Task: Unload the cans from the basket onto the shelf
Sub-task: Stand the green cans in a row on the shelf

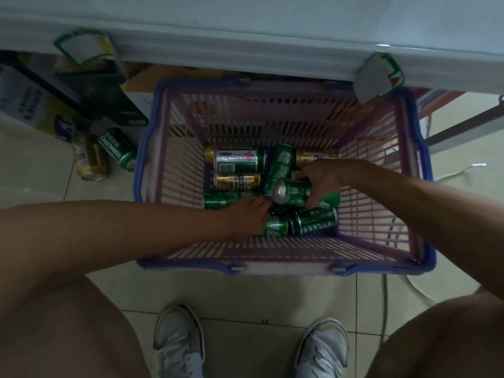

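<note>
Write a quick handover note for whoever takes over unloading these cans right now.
Right hand: closed on a green can, barely raised above the pile.
Left hand: reaching among the cans; grip hidden.
Basket: on the floor, holding about nine cans, green, gold and white-labelled.
Two cans lie on the floor left of the basket.
Done: nothing visibly shelved.
Left: move every can to the shelf.
</note>
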A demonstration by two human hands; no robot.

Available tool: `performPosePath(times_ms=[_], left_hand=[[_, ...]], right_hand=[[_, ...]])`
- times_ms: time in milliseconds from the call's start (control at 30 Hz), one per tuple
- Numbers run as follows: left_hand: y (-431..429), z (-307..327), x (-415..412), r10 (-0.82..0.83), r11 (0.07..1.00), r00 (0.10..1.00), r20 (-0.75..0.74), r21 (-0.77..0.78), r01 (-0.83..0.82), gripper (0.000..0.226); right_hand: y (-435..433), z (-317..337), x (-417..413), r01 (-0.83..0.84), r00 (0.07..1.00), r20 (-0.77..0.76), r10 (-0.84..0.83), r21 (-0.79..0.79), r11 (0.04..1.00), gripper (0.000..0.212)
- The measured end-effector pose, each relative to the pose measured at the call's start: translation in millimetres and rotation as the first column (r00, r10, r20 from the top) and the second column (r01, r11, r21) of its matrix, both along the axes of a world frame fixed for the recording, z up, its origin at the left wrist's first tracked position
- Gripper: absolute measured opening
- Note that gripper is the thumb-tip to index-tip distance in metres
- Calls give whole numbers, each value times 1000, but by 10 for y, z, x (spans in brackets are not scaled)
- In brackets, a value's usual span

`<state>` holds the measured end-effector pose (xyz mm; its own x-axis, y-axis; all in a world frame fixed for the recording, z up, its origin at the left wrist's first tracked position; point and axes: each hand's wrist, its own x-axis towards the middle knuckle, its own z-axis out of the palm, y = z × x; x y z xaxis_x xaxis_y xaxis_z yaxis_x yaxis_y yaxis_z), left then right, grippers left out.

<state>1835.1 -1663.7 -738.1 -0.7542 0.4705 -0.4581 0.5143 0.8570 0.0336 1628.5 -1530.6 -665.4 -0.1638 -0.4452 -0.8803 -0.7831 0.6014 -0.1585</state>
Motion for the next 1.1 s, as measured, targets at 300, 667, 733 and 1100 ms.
performPosePath(times_ms=[300,667,733,1100], left_hand=[[-62,52,-178,214,971,938,271,49,-235,82],[-420,727,-192,581,549,673,458,390,-739,124],[-558,853,-238,610,468,632,479,426,-775,131],[-1035,1254,-340,649,324,610,454,561,-762,122]], right_hand=[[84,327,-312,110,993,-34,-113,-79,991,108],[245,849,-270,256,967,60,-250,-310,916,97],[284,932,-241,296,955,82,-286,-350,889,96],[427,1491,-204,294,938,7,-346,-543,787,55]])
